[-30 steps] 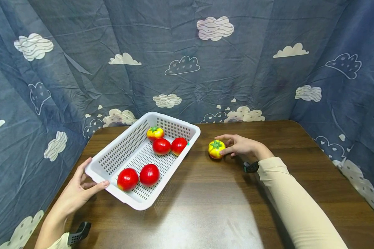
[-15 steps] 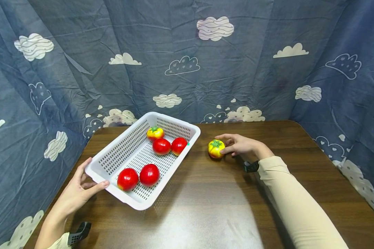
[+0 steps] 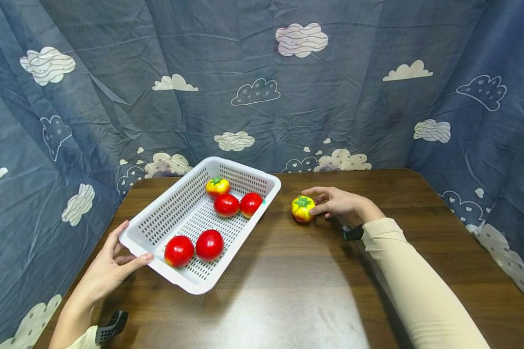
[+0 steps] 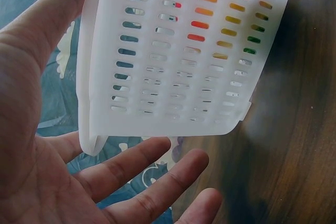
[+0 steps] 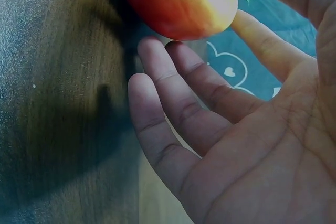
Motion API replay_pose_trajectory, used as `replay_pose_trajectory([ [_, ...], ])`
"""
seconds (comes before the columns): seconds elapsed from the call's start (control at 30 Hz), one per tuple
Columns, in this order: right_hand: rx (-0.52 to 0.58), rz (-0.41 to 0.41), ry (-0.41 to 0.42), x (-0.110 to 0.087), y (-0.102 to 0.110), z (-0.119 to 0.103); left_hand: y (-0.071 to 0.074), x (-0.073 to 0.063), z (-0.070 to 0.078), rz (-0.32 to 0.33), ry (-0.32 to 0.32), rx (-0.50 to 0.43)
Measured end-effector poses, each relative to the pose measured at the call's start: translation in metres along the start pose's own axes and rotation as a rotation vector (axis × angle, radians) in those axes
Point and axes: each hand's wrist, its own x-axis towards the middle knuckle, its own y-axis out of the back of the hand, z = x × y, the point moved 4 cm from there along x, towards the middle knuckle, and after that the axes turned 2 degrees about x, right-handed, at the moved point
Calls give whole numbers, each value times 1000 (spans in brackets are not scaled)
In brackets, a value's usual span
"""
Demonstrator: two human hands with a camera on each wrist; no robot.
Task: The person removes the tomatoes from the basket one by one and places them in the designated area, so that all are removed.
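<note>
My left hand grips the near left end of a white perforated plastic basket, thumb and index finger spread along the rim. In the left wrist view its other fingers extend below the basket's end wall. Inside are several tomatoes: red ones at the near end and the far end, plus a yellow-red tomato with a green top. To the right of the basket, my right hand pinches another yellow-red tomato between thumb and index finger. The right wrist view shows its remaining fingers below the fruit.
The brown wooden table carries everything. A blue curtain with white clouds hangs behind and along both sides. Dark straps with small devices sit at the left wrist and the right wrist.
The right hand shifts very slightly at the tomato. Basket, left hand and the tomatoes inside stay where they were.
</note>
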Motion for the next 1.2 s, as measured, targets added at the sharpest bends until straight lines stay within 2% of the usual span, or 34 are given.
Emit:
replay_pose_trajectory([
  [0.33,-71,40,29,0,13,-13,1,-1,2,-2,5,11],
  [0.7,-199,167,121,7,30,-62,1,0,0,-5,11,12],
  [0.93,-249,228,133,16,25,-93,1,-1,1,-6,18,6],
  [1.2,-215,195,192,32,3,-128,1,0,0,-8,17,11],
])
